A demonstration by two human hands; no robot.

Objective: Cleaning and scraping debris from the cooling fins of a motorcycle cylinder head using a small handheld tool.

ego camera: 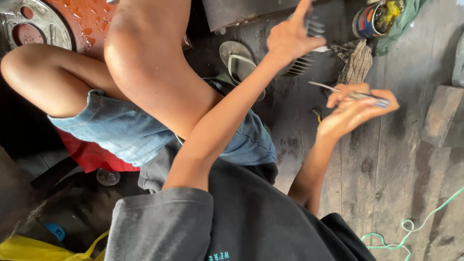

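Note:
My left hand reaches far forward and grips a dark finned metal part that rests on the dark wooden floor. Its fingers wrap over the part's top edge. Lower and to the right, my right hand is closed on a thin tool with a blue handle. The tool's metal shaft points left toward the finned part and stays apart from it. My bare knees and denim shorts fill the left side.
A grey sandal lies left of the finned part. A striped rag, an open tin can and a green cloth sit top right. A wooden block and a green cord are at right, a wet red metal surface top left.

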